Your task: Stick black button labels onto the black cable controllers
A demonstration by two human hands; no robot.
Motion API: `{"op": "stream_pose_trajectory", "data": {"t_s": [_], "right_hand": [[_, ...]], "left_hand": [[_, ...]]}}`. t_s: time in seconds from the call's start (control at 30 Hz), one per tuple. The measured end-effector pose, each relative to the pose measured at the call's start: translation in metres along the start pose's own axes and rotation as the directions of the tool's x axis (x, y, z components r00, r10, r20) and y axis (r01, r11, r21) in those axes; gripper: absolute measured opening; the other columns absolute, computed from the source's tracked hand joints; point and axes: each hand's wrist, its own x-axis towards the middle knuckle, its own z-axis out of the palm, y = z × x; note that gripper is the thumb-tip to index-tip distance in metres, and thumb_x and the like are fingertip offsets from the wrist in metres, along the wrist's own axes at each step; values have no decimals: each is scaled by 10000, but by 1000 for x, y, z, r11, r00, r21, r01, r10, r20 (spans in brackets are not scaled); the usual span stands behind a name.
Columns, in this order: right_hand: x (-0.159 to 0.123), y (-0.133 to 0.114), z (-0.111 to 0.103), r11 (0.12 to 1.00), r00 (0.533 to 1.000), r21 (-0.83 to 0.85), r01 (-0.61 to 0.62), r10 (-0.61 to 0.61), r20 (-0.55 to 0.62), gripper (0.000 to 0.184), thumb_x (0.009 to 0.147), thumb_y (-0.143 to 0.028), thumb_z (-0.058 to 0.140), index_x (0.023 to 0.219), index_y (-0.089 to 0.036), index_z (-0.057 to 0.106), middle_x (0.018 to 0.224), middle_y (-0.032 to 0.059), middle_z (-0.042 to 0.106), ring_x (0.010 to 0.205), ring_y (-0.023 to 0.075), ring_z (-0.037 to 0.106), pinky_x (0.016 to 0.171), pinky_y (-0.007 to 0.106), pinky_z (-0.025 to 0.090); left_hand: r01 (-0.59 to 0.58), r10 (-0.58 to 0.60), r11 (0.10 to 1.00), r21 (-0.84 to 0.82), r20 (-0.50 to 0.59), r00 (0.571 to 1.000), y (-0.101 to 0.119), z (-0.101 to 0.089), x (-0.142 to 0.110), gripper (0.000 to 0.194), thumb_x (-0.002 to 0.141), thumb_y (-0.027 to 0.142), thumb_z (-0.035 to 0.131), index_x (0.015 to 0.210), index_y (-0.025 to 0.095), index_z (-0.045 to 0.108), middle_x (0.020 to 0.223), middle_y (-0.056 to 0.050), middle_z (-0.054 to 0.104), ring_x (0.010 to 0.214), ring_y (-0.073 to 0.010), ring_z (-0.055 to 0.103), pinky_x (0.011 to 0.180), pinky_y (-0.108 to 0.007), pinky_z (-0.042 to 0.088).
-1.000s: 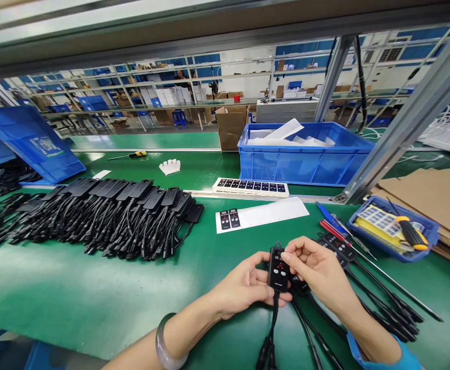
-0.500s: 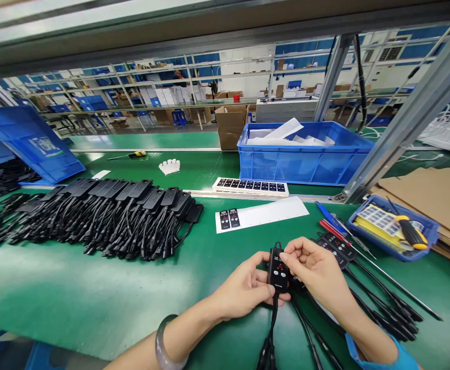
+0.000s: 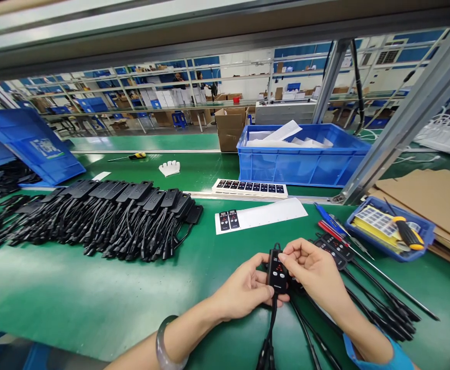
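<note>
A black inline controller (image 3: 277, 275) with a printed front label stands nearly upright in my left hand (image 3: 244, 288), its cables hanging down. My left fingers are closed around its left side and behind it, with the thumb near the lower edge. My right hand (image 3: 313, 270) is closed in a pinch at the label's upper right corner, thumb touching the face. Whatever lies between these fingertips is hidden. Beyond the hands lies a white label sheet (image 3: 267, 215) with two black labels at its left end. More labelled controllers (image 3: 335, 249) lie behind my right hand.
Many unlabelled black controllers (image 3: 132, 192) with cables are piled at left. A stack of label sheets (image 3: 250, 188) lies before a blue bin (image 3: 298, 162). At right are a long red-handled screwdriver (image 3: 382, 275), a small blue tray (image 3: 392, 226) and cardboard sheets (image 3: 433, 198).
The view has shifted very slightly. Both hands keep nearly the same grip on the controller, and my right fingertips have barely moved at its upper corner.
</note>
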Motion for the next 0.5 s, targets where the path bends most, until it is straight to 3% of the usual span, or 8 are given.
{"op": "stream_pose_trajectory", "data": {"t_s": [0.17, 0.3, 0.4, 0.5], "right_hand": [[0, 3, -1, 1000, 999, -21, 13, -14, -39, 262, 755, -395, 670, 856, -203, 525, 564, -62, 507, 473, 95, 459, 429, 208, 378], [4, 10, -3, 989, 995, -137, 55, -66, -75, 323, 761, -403, 662, 974, -217, 506, 566, -84, 442, 498, 108, 453, 456, 217, 395], [4, 16, 0, 983, 998, -171, 59, -56, 22, 345, 786, -399, 626, 1060, -225, 509, 657, -55, 474, 583, 133, 508, 511, 240, 453], [-1, 19, 8, 979, 989, -191, 66, -39, 143, 494, 761, -365, 654, 1198, -241, 461, 863, 12, 588, 741, 184, 585, 641, 308, 517]], "left_hand": [[-12, 12, 1000, 7, 22, 1000, 1, 0, -1, 409, 740, 199, 674, 1075, 184, 440, 874, -86, 684, 834, -211, 691, 727, -282, 519], [-18, 19, 998, -57, 25, 1000, 0, -1, 0, 425, 710, 221, 703, 1042, 188, 440, 923, -106, 686, 836, -239, 694, 733, -323, 529], [-11, 12, 993, -121, 3, 1000, 1, -1, 1, 342, 773, 291, 627, 1046, 178, 455, 889, -112, 691, 798, -246, 700, 711, -338, 535], [-29, 24, 984, -174, -35, 999, 4, -3, 2, 235, 848, 309, 491, 1030, 161, 474, 843, -108, 687, 695, -208, 698, 657, -317, 537]]}}
